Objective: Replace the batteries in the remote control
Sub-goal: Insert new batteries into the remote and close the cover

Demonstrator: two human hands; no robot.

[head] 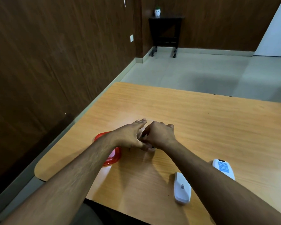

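My two hands meet above the middle of the wooden table [201, 120]. My left hand [130, 135] has its fingers stretched out straight, with its thumb tucked under towards my right hand. My right hand [161, 135] is curled into a fist against the left palm, pinching a small dark object [143, 135] that is mostly hidden between the hands. A white remote [182, 188] lies back side up near the table's front edge. A second white piece with a blue label [223, 168] lies to its right, partly covered by my right forearm.
A red-rimmed container [116, 157] sits on the table under my left forearm, mostly hidden. The table's left corner is rounded and close to a dark wood-panelled wall. Beyond the far edge are grey floor tiles and a small black side table [165, 31].
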